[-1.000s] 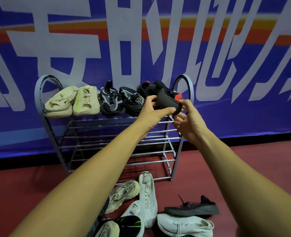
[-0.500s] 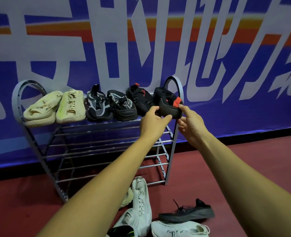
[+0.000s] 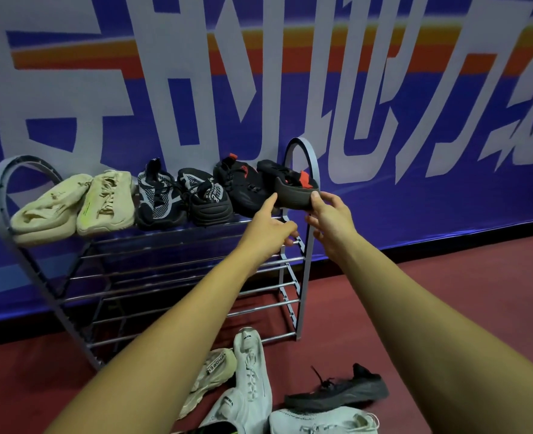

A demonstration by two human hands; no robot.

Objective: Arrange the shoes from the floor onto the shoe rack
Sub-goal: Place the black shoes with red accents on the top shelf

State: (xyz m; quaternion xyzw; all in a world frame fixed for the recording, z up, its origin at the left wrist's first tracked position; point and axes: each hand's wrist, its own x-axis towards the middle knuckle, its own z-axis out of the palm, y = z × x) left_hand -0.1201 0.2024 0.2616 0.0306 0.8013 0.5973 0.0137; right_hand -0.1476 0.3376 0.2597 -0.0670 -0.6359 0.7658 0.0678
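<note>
A grey metal shoe rack (image 3: pixel 308 255) stands against the wall. Its top shelf holds two beige shoes (image 3: pixel 74 205), two black-and-white shoes (image 3: pixel 180 198) and two black-and-red shoes. The right black-and-red shoe (image 3: pixel 291 191) sits at the shelf's right end, its heel towards me. My left hand (image 3: pixel 271 227) touches the heel's left edge with the thumb. My right hand (image 3: pixel 332 217) touches the heel's right edge with the index fingertip, its other fingers loose. Neither hand wraps the shoe.
On the red floor in front of the rack lie a beige shoe (image 3: pixel 212 379), white shoes (image 3: pixel 252 368) (image 3: pixel 321 421) and a black shoe (image 3: pixel 337 393). The rack's lower shelves (image 3: pixel 165 296) hold nothing. A blue banner wall (image 3: pixel 415 198) is right behind the rack.
Both hands set the right black-and-red shoe on the top shelf's right end and loosened their hold to fingertip contact. The camera view shifted right and down slightly.
</note>
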